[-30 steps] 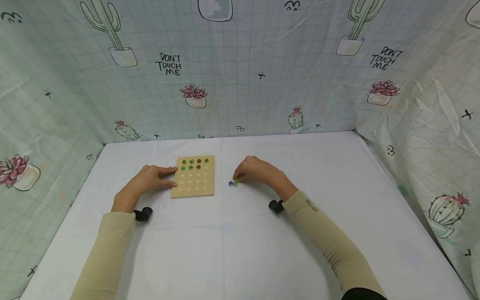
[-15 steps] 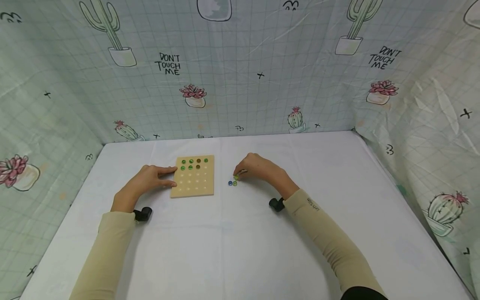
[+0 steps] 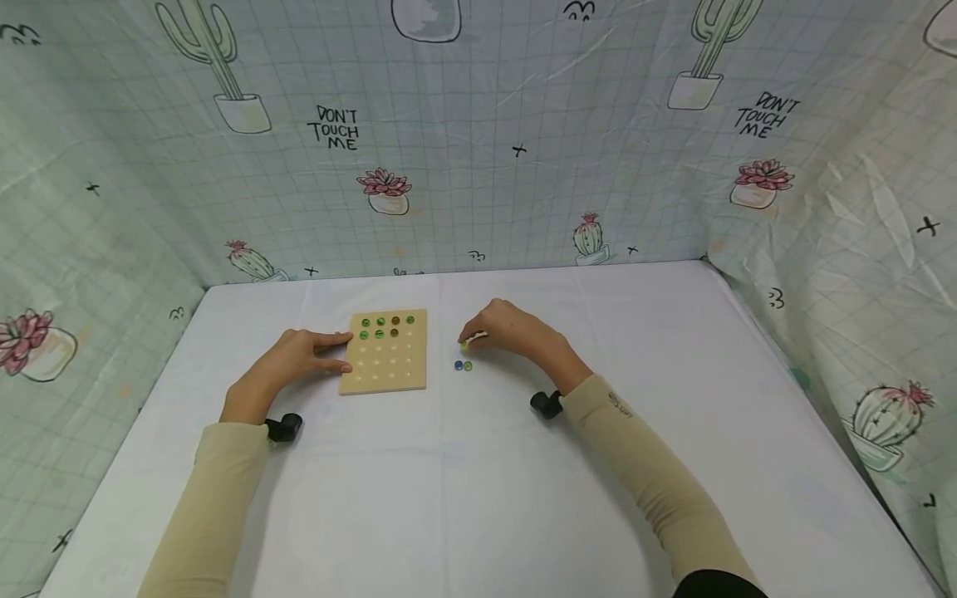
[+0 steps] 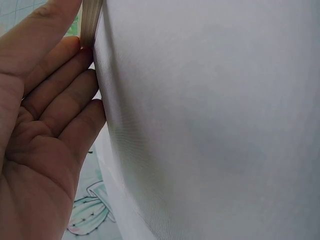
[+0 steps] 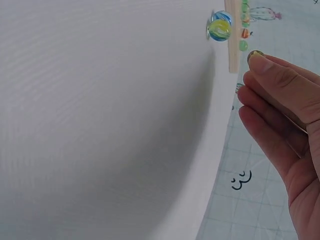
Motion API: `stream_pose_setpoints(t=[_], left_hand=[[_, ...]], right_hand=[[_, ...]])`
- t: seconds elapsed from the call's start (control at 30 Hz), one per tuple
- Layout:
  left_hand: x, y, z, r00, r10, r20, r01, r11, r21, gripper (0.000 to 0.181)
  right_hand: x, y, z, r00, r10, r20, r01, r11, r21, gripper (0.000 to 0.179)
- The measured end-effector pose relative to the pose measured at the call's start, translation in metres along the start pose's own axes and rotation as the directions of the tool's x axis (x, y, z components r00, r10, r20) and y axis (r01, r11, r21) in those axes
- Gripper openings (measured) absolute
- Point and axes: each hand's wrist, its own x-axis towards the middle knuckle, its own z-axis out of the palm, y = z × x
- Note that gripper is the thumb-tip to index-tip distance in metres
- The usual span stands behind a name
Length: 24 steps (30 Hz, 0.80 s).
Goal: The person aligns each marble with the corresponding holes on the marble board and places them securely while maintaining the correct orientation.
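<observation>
A square wooden board with rows of round hollows lies on the table. Several green and brown-looking marbles sit in its two far rows. My left hand touches the board's left edge with thumb and forefinger, its fingers nearly straight in the left wrist view. To the right of the board, my right hand pinches a yellowish marble between thumb and fingers, above the table. Below that hand, a blue marble and a yellow-green marble lie side by side on the cloth.
A white cloth covers the table. Behind it and on both sides hangs a curtain printed with cacti and lettering. Each wrist carries a small black camera.
My right hand has lifted the yellowish marble away from the other two and shifted slightly left and up, towards the board. The left hand and board stay in place.
</observation>
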Motion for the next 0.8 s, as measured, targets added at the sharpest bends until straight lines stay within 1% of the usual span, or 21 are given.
stream_pose_setpoints(t=[0.1, 0.27, 0.47, 0.6, 0.8], left_hand=[[-0.001, 0.000, 0.000, 1.000, 0.000, 0.001, 0.000, 1.000, 0.002, 0.084], [-0.002, 0.002, -0.001, 1.000, -0.005, 0.003, 0.005, 1.000, 0.002, 0.083], [-0.003, 0.002, -0.002, 1.000, -0.004, 0.002, 0.004, 1.000, 0.002, 0.082], [-0.004, 0.003, -0.002, 1.000, -0.014, 0.002, 0.014, 1.000, -0.007, 0.081], [-0.005, 0.004, -0.002, 1.000, -0.006, -0.002, 0.006, 1.000, -0.009, 0.081]], right_hand=[[0.002, -0.001, -0.001, 1.000, 0.011, -0.005, -0.011, 1.000, 0.011, 0.023], [0.007, 0.001, -0.002, 1.000, -0.013, -0.026, 0.014, 0.999, 0.037, 0.022], [0.011, -0.002, -0.005, 0.999, -0.022, -0.041, 0.024, 0.998, 0.065, 0.022], [0.013, -0.004, -0.006, 0.998, -0.032, -0.047, 0.035, 0.998, 0.061, 0.022], [0.018, -0.006, -0.006, 0.997, -0.042, -0.058, 0.045, 0.997, 0.063, 0.021]])
